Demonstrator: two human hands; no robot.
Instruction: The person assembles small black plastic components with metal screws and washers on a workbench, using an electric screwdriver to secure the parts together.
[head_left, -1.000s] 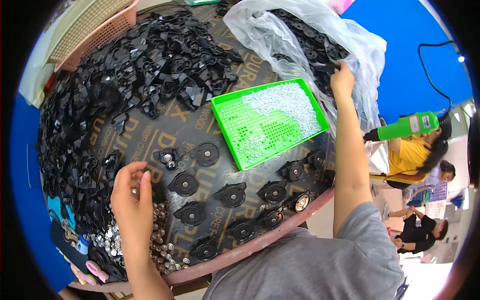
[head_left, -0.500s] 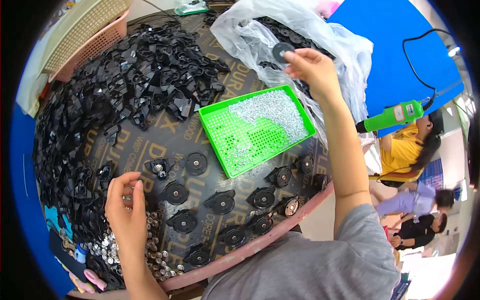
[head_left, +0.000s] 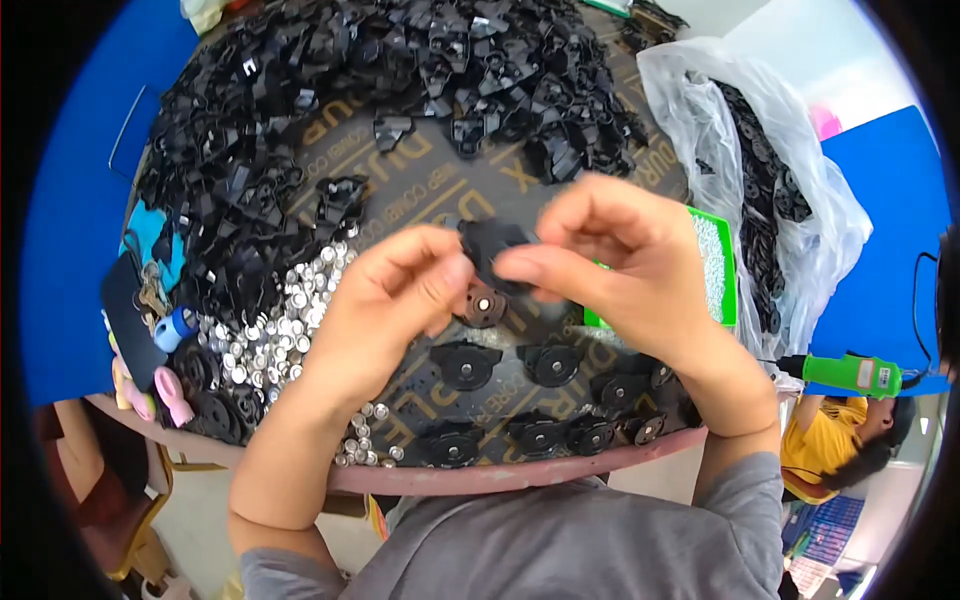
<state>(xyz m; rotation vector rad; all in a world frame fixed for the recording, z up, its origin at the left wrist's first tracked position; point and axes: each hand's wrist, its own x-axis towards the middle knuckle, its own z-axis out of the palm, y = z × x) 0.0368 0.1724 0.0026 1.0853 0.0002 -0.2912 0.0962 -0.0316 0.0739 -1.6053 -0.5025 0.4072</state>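
Observation:
My left hand [head_left: 395, 290] and my right hand [head_left: 625, 265] meet over the middle of the table. Between their fingertips is a dark black plastic part [head_left: 490, 243], smeared by motion. The left thumb and fingers pinch its left side. On its right side, my right thumb and fingers close in a pinch; its exact shape is partly hidden. Just below it lies a black disc [head_left: 484, 306] with a metal centre. Several black assemblies [head_left: 466, 366] with round discs and metal centres sit in rows near the front edge.
Black plastic pieces [head_left: 450, 60] are heaped across the far side. Silver metal caps [head_left: 265, 345] lie left of my left forearm. A green tray [head_left: 728, 270] of small screws is partly behind my right hand. Further right are a clear bag [head_left: 815, 200] of black discs and a green electric screwdriver [head_left: 850, 375].
My right hand has come from the bag with a black disc to the table's middle. My left hand has moved up and right to meet it. The head view has turned.

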